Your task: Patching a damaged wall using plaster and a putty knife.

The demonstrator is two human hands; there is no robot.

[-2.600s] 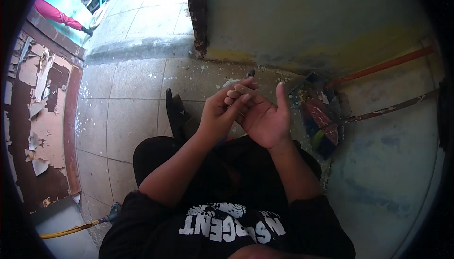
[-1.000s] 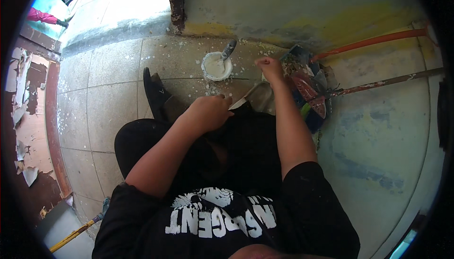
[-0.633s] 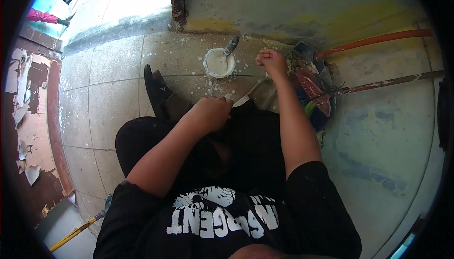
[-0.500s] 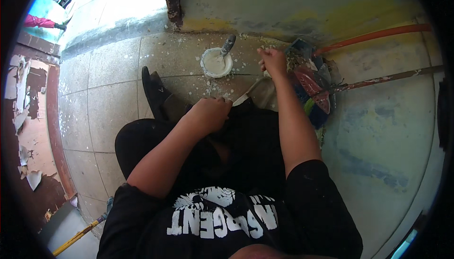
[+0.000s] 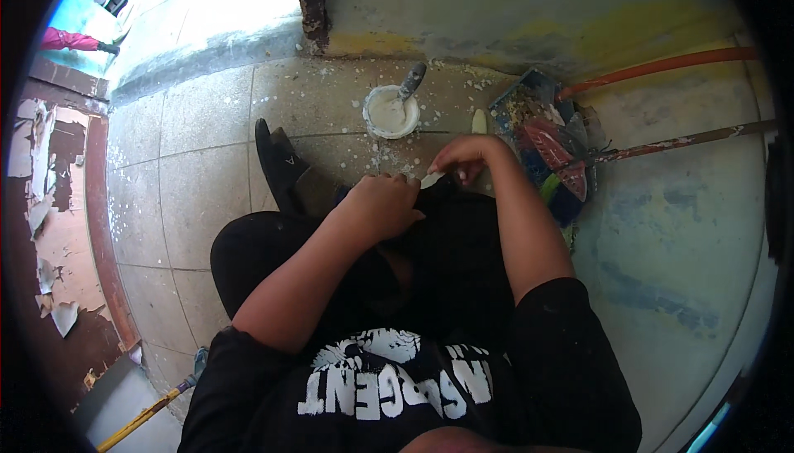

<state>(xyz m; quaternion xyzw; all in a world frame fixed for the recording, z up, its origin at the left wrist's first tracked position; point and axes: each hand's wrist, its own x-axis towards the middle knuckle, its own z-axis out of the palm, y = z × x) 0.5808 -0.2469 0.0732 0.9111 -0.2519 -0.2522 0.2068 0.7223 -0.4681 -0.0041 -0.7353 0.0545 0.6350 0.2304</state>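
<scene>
Above my lap, my left hand (image 5: 383, 207) is closed with the fingers curled round a whitish flat piece (image 5: 431, 179), whose tip shows at the fingertips. My right hand (image 5: 465, 158) is close beside it, fingers bent down and touching the same piece. Most of that piece is hidden, so I cannot tell its kind. Beyond my hands on the tiles stands a small white tub (image 5: 390, 121) of cream-white paste. A dark-handled tool (image 5: 411, 81) leans in it, its lower end sunk in the paste. Just past my right hand lies a pale, rounded-end object (image 5: 479, 121).
At right a blue dustpan (image 5: 514, 99) full of debris lies beside a red brush head (image 5: 552, 151), with long orange (image 5: 662, 67) and brown (image 5: 686, 144) poles leaning out. A patchy painted wall (image 5: 662, 230) is close on that side. White splatters dot the tiled floor (image 5: 198, 180).
My right hand has come down from beside the dustpan to meet my left hand at the whitish piece. The pale rounded-end object now shows. The view has shifted slightly.
</scene>
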